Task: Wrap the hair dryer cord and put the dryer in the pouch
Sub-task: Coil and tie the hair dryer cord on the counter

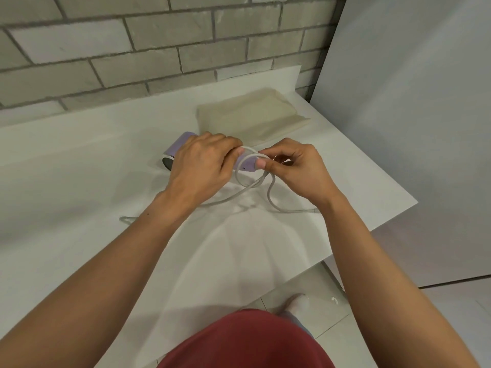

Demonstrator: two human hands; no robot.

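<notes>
1. Hair dryer (183, 141), lilac, lies on its side at frame centre on the white table (79, 160), outside the pouch (252, 115).
2. Pouch is beige and flat, just behind the dryer in the upper centre-right. Cannot tell if anything is in it.
3. Left hand (202, 160) is palm down, fingers curled over the dryer body, gripping it.
4. Right hand (295, 166) pinches the white cord (269, 193) between thumb and fingers at the dryer's handle end.
5. Cord loops around that handle end. Slack trails on the table toward lower left and lower right, passing under both forearms.
6. Grey brick wall (132, 49) runs across the top, with a plain grey panel (411, 102) at right.
7. Tiled floor (332, 314) shows at the bottom right, a red shirt (247, 341) at the bottom centre.
</notes>
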